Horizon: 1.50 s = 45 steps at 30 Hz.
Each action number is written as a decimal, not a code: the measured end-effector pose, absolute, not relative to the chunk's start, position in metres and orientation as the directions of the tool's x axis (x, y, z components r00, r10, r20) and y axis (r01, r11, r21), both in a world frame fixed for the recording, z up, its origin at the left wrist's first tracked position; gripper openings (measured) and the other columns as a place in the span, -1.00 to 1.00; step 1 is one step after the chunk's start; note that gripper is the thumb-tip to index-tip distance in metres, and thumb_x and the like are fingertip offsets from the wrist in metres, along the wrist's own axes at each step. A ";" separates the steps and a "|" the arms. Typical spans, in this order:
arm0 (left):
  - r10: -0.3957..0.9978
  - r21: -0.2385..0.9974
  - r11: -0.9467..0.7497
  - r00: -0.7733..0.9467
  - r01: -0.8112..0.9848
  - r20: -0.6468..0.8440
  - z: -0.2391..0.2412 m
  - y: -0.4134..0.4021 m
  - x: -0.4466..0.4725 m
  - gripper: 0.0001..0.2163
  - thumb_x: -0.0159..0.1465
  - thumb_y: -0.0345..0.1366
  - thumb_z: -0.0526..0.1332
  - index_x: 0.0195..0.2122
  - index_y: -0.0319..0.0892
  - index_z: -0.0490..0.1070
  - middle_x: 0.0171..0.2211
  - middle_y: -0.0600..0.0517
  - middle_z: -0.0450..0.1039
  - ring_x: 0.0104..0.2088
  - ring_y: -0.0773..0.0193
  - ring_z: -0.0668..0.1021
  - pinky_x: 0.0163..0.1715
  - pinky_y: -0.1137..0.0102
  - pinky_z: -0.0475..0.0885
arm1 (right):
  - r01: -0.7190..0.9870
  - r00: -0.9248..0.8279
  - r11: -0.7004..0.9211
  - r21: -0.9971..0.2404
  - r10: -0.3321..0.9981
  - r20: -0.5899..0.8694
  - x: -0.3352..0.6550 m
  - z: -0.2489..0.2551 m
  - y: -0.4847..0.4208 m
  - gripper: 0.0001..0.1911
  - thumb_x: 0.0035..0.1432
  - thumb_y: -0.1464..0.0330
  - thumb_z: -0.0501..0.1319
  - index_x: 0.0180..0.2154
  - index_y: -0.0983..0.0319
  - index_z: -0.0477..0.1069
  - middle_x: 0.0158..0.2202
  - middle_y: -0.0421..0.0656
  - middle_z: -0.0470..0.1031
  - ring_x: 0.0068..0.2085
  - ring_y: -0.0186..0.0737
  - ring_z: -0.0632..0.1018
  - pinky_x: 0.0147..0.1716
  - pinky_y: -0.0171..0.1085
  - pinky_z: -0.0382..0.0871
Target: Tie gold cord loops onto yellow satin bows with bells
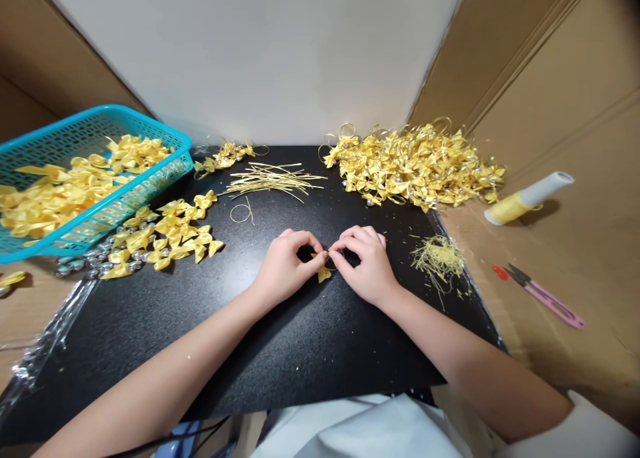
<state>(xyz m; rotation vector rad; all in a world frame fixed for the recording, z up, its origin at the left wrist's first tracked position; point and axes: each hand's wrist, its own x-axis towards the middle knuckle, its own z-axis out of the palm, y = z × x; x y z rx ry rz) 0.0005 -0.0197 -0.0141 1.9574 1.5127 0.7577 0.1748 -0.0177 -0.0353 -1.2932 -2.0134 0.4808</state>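
Left hand [290, 266] is pinched closed at the top of a yellow satin bow [324, 274], and the right hand [367, 263] has its thumb and finger closed at the same spot, though what's between those tips is too small to tell. That bow is held low over the middle of the black counter [240, 351]. As for progress, a big heap of looped bows [415, 168] is stacked at back right, so plenty seems to be done, with a smaller looped bunch [231, 155] at back left. Judging by the loose bows [177, 228] lying by the silver beads [95, 261], the ribbon bows [75, 188] in the turquoise basket [181, 161] and the unused gold cords [275, 180], a fair bit is left too. Fine clippings [440, 255] are piled near the pink-handled thread snips [547, 299]. Brands or labels? Nothing readable can be made out anywhere, not even on the cardboard [560, 91].
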 end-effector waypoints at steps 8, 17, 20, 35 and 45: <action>0.996 0.880 -0.030 0.086 0.474 -0.012 -0.022 -0.018 0.000 -0.86 0.10 -0.24 0.30 -0.48 -0.21 0.50 -0.52 0.06 0.52 -0.50 0.34 0.47 -0.44 0.43 0.31 | 0.646 -0.254 0.426 -0.633 0.902 0.348 0.175 -0.034 -0.017 -0.89 0.17 0.36 0.26 -0.41 0.15 0.51 -0.30 -0.21 0.51 -0.17 -0.20 0.44 -0.15 -0.17 0.14; 0.994 0.918 0.056 0.063 0.392 -0.087 -0.015 -0.013 -0.001 -0.80 0.09 -0.19 0.34 -0.41 -0.24 0.57 -0.48 -0.02 0.60 -0.48 0.29 0.56 -0.43 0.44 0.40 | 0.646 -0.248 0.413 -0.642 0.909 0.335 0.174 -0.036 -0.016 -0.88 0.19 0.35 0.25 -0.41 0.14 0.51 -0.30 -0.21 0.51 -0.17 -0.20 0.44 -0.15 -0.17 0.14; 0.989 0.908 0.094 0.068 0.409 -0.132 -0.014 -0.011 -0.002 -0.78 0.08 -0.17 0.33 -0.39 -0.24 0.58 -0.46 -0.03 0.61 -0.49 0.29 0.55 -0.44 0.43 0.39 | 0.649 -0.246 0.413 -0.639 0.909 0.337 0.174 -0.036 -0.016 -0.89 0.18 0.35 0.25 -0.40 0.14 0.52 -0.31 -0.21 0.51 -0.17 -0.20 0.44 -0.16 -0.18 0.14; 0.986 0.937 0.110 0.086 0.332 -0.146 -0.017 -0.010 -0.002 -0.74 0.02 -0.22 0.34 -0.29 -0.26 0.57 -0.43 -0.03 0.60 -0.43 0.27 0.57 -0.33 0.37 0.45 | 0.651 -0.253 0.396 -0.648 0.918 0.307 0.174 -0.036 -0.015 -0.89 0.18 0.35 0.26 -0.40 0.14 0.53 -0.30 -0.21 0.53 -0.16 -0.19 0.44 -0.16 -0.16 0.14; 0.969 0.968 0.245 0.015 0.060 -0.247 -0.012 -0.009 0.001 -0.76 -0.06 -0.23 0.43 -0.38 -0.24 0.56 -0.42 0.00 0.60 -0.39 0.31 0.57 -0.30 0.42 0.43 | 0.649 -0.266 0.395 -0.650 0.918 0.293 0.174 -0.037 -0.015 -0.88 0.18 0.37 0.24 -0.40 0.14 0.52 -0.29 -0.21 0.53 -0.15 -0.18 0.44 -0.13 -0.15 0.14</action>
